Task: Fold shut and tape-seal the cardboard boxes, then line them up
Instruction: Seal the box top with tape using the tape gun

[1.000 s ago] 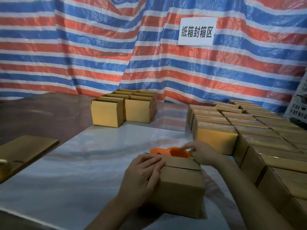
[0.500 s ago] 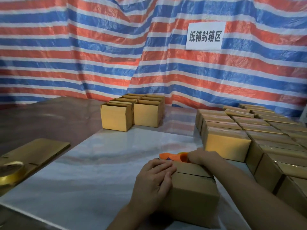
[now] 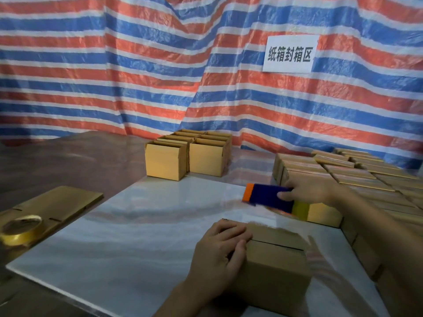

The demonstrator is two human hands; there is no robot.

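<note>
**Sealing one box: dispenser raised above the closed flaps**

Nearest: cardboard box point(image 3: 272, 268) on the white tabletop point(image 3: 128, 236), flaps folded shut, a dark seam running across its top. Left hand point(image 3: 219, 255) laid flat over the box's near-left top corner, fingers together and curled over the edge, pressing the flaps down. Just beyond the box, raised clear of it: right hand point(image 3: 309, 191) wrapped around the orange-and-blue tape dispenser point(image 3: 267, 195), thumb beneath, fingers on top; image blurred here, so tape strand and roll not clearly readable. Right of the box: block of sealed boxes point(image 3: 357, 177) in close-packed rows. Left of the box, well apart: tape roll point(image 3: 21, 227) resting on flattened cardboard point(image 3: 55, 202). Far behind the box: cluster of open boxes point(image 3: 187, 154) against the striped tarp point(image 3: 160, 65), paper sign point(image 3: 289, 53) above.

For a clean seal, judged from this arrangement: keep downward pressure on the flaps so the seam stays tight; start the tape over the far side wall, draw along the seam in one straight pull, carry over the near wall, then press flat. Likely faults: seam gaping, tape wandering off the seam, wrinkles.
</note>
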